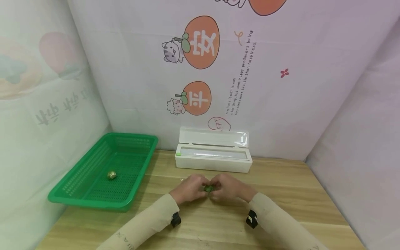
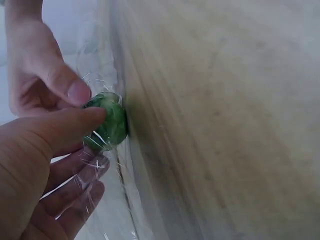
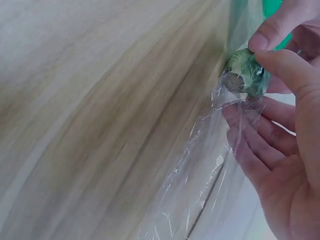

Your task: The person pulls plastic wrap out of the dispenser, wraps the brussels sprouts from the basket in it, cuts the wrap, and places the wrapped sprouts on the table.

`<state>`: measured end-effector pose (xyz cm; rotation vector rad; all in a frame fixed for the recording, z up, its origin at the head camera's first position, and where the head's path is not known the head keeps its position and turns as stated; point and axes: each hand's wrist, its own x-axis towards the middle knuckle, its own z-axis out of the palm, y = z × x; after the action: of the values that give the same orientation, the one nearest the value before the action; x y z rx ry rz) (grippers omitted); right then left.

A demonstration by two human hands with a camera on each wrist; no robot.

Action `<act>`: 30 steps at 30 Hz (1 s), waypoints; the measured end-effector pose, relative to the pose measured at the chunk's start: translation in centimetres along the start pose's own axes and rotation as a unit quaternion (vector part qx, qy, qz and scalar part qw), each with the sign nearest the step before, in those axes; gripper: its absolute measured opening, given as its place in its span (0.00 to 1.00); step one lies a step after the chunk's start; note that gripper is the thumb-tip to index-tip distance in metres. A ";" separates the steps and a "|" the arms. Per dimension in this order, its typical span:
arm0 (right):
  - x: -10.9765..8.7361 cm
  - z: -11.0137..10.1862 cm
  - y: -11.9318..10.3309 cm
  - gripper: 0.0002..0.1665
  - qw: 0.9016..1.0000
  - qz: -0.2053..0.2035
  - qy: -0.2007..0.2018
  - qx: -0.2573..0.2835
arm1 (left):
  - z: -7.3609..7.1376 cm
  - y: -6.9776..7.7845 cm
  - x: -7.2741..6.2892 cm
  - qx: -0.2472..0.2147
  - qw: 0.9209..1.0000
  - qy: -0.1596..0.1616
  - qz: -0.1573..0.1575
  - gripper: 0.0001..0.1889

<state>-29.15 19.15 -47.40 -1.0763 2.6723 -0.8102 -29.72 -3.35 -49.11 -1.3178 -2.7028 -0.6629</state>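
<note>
A small green Brussels sprout (image 2: 114, 120) lies in clear cling film (image 3: 202, 165), close over the table, between both hands. My left hand (image 1: 191, 188) holds it with the thumb on its side and the other fingers spread under the film. From the other side my right hand (image 1: 228, 187) pinches the sprout and film, thumb tip near its top. The sprout's pale brown cut end shows in the right wrist view. Loose film trails down from it past the fingers. In the head view the hands hide most of the sprout.
Behind the hands a white cling film dispenser (image 1: 214, 165) stands with its transparent lid raised. At the left a green plastic basket (image 1: 134, 194) holds a small gold-coloured ball (image 1: 111, 174). Printed cloth walls (image 1: 275, 104) enclose the wooden table (image 1: 290, 194) at the back and sides.
</note>
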 end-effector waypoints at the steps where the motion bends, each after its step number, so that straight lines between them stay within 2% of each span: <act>1: -0.2 -0.1 -0.1 0.14 1.000 -0.004 0.010 -0.009 | 0.0 -0.1 0.2 -0.015 1.000 -0.005 -0.004 0.14; 6: -0.8 -0.6 -0.5 0.17 0.996 -0.016 0.059 -0.067 | -0.4 -1.1 0.9 -0.077 0.996 -0.024 -0.029 0.09; 11: -0.5 0.0 -0.3 0.19 0.987 -0.072 0.074 -0.125 | -0.7 -1.8 1.2 -0.098 0.993 -0.036 -0.051 0.08; 15: -0.3 0.8 -0.1 0.21 0.980 -0.079 0.088 -0.159 | -0.7 -1.8 1.4 -0.106 0.992 -0.046 -0.057 0.09; 18: -0.1 1.1 -0.2 0.22 0.982 -0.057 0.090 -0.153 | -0.9 -1.7 1.3 -0.091 0.993 -0.041 -0.060 0.12; 21: 0.4 1.0 -0.1 0.23 0.986 -0.042 0.082 -0.136 | -1.1 -1.5 1.1 -0.051 0.997 -0.022 -0.055 0.15; 25: 0.9 0.7 0.2 0.24 0.992 -0.021 0.064 -0.106 | -1.2 -1.4 1.0 0.003 1.000 0.008 -0.019 0.19; 28: 1.2 0.6 0.7 0.24 0.996 0.004 0.048 -0.077 | -0.9 -1.4 1.2 0.022 0.999 0.025 0.014 0.21; 30: 1.4 0.6 1.0 0.24 0.997 0.015 0.042 -0.057 | -0.7 -1.3 1.2 0.029 0.999 0.028 0.021 0.22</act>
<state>-30.59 18.53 -48.38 -1.0459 2.8280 -0.7212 -31.57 -3.42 -48.65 -1.3177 -2.6232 -0.6024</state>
